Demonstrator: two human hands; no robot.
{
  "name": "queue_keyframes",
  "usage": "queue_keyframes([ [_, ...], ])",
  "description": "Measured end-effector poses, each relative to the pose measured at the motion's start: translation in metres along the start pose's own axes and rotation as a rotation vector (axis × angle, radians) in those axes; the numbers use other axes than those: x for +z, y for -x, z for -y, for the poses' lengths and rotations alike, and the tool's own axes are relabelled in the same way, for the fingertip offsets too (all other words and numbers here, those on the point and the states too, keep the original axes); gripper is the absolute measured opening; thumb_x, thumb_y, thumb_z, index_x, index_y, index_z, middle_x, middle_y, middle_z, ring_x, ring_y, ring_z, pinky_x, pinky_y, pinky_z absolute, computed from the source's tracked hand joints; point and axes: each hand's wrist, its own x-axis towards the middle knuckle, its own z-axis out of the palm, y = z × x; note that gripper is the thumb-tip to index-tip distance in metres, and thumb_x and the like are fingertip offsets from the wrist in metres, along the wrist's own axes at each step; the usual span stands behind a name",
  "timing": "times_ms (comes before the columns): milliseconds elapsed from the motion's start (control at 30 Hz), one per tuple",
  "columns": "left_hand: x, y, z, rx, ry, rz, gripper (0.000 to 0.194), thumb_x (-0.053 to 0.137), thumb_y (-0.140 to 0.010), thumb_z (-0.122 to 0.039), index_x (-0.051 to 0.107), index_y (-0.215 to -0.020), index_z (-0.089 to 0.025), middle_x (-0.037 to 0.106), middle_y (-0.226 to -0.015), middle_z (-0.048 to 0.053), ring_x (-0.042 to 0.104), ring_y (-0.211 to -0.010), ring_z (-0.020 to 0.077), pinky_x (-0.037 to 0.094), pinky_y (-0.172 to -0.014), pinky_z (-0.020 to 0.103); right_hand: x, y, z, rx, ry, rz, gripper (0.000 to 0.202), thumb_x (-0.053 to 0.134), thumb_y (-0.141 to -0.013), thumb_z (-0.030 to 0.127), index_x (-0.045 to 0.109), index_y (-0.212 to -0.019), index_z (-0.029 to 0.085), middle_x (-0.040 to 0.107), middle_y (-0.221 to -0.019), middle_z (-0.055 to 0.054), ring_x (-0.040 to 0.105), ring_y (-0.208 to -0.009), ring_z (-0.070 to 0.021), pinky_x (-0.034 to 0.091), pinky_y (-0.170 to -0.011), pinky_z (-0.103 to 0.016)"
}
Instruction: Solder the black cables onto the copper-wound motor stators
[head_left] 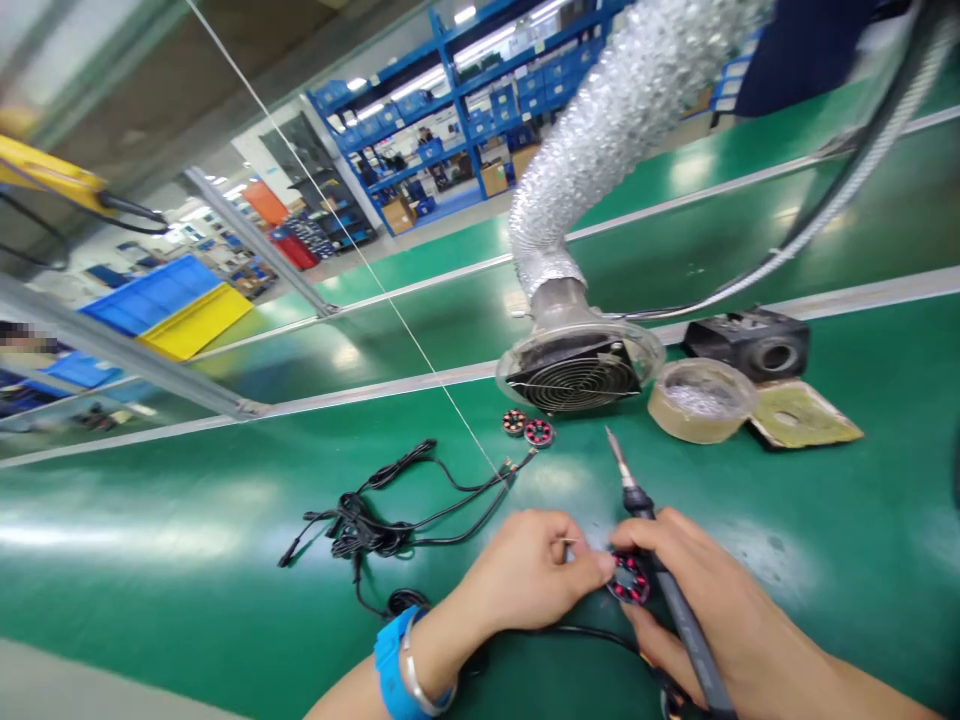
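My left hand (525, 570) is closed, a short bit of thin pale wire (570, 541) showing between its fingers. Its thumb tip touches a small round part with red coils (628, 580), like a motor stator. With my right hand (697, 570) I hold a soldering iron (682, 610), its tip pointing up and away, while the fingers also grip the coil part's edge. Another red-coil stator (538, 432) and a copper-coloured one (514, 421) lie farther back. A bundle of black cables (367, 525) rests left of my left hand, bare wire ends near the stators.
A fume extractor fan (585, 378) hangs from a silver duct (570, 170) behind the stators. To its right are a round tub (701, 400), a black iron holder (750, 342) and a yellow sponge (802, 415). A thin line (375, 280) slants down from above to the green bench (187, 520).
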Motion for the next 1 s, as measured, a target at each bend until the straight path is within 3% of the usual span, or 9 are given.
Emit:
queue_keyframes([
  [100,0.000,-0.001,-0.003,-0.010,0.050,0.004,0.023,0.059,-0.084,-0.037,0.063,-0.077,-0.016,0.034,-0.050,-0.009,0.025,-0.046,0.0073,0.017,-0.044,0.022,0.010,0.009,-0.015,-0.007,0.058,0.004,0.043,0.058,-0.085,0.019,0.043,-0.125,0.023,0.053,-0.091,-0.004,0.059,-0.079,-0.0182,0.054,-0.068,-0.030],
  [200,-0.018,0.007,-0.004,-0.003,0.021,-0.029,0.023,0.057,-0.084,-0.037,0.066,-0.080,-0.016,0.039,-0.052,-0.007,0.030,-0.046,0.0084,0.022,-0.045,0.023,0.016,0.013,-0.026,-0.008,0.092,-0.027,0.043,0.060,-0.086,0.026,0.044,-0.126,0.023,0.054,-0.090,-0.004,0.061,-0.075,-0.0171,0.055,-0.065,-0.028],
  [367,-0.060,0.020,0.003,-0.036,-0.616,-0.428,0.022,0.059,-0.086,-0.040,0.067,-0.088,-0.020,0.056,-0.059,-0.001,0.050,-0.056,0.0159,0.028,-0.055,0.026,0.009,0.006,-0.021,0.016,0.135,-0.121,0.038,0.057,-0.085,0.030,0.047,-0.121,0.022,0.057,-0.095,-0.007,0.064,-0.080,-0.0199,0.058,-0.066,-0.031],
  [500,-0.070,0.019,0.007,-0.079,-0.784,-0.439,0.014,0.060,-0.084,-0.032,0.067,-0.084,-0.020,0.066,-0.074,0.005,0.058,-0.067,0.0208,0.029,-0.059,0.027,0.002,0.000,-0.015,0.013,0.140,-0.148,0.037,0.057,-0.084,0.029,0.047,-0.119,0.022,0.058,-0.092,-0.007,0.065,-0.077,-0.0202,0.059,-0.064,-0.032],
  [567,-0.069,0.022,0.003,-0.017,-0.708,-0.326,0.011,0.061,-0.084,-0.028,0.067,-0.079,-0.020,0.062,-0.065,0.001,0.054,-0.061,0.0163,0.029,-0.057,0.025,-0.001,-0.001,-0.012,0.015,0.126,-0.148,0.038,0.057,-0.083,0.027,0.047,-0.119,0.022,0.058,-0.093,-0.007,0.065,-0.078,-0.0205,0.059,-0.066,-0.033],
  [700,-0.055,0.035,-0.013,0.097,-0.405,-0.083,0.016,0.068,-0.081,-0.035,0.064,-0.077,-0.020,0.038,-0.047,-0.009,0.034,-0.046,0.0090,0.022,-0.047,0.022,-0.008,-0.005,0.001,0.031,0.043,-0.173,0.038,0.058,-0.084,0.023,0.045,-0.120,0.023,0.060,-0.099,-0.007,0.065,-0.087,-0.0208,0.058,-0.077,-0.035],
  [833,-0.027,0.036,-0.020,0.129,-0.335,-0.110,0.014,0.067,-0.082,-0.032,0.062,-0.076,-0.020,0.027,-0.046,-0.010,0.026,-0.045,0.0085,0.018,-0.047,0.023,-0.013,-0.010,0.020,0.083,-0.224,-0.206,0.030,0.056,-0.086,0.018,0.044,-0.112,0.025,0.063,-0.093,-0.002,0.065,-0.080,-0.0144,0.056,-0.075,-0.026],
  [933,-0.013,0.031,-0.019,0.164,-0.343,-0.133,0.014,0.068,-0.081,-0.030,0.062,-0.075,-0.020,0.031,-0.048,-0.009,0.031,-0.048,0.0094,0.020,-0.050,0.024,-0.012,-0.013,0.028,0.110,-0.340,-0.224,0.022,0.054,-0.087,0.015,0.046,-0.105,0.025,0.063,-0.086,0.000,0.065,-0.074,-0.0117,0.055,-0.070,-0.021],
  [1000,-0.010,0.029,-0.017,0.216,-0.311,-0.147,0.020,0.061,-0.088,-0.035,0.062,-0.076,-0.020,0.040,-0.053,-0.007,0.038,-0.053,0.0108,0.025,-0.053,0.024,-0.011,-0.014,0.030,0.102,-0.358,-0.258,0.021,0.053,-0.087,0.013,0.048,-0.104,0.025,0.064,-0.086,0.000,0.065,-0.074,-0.0117,0.055,-0.069,-0.021],
])
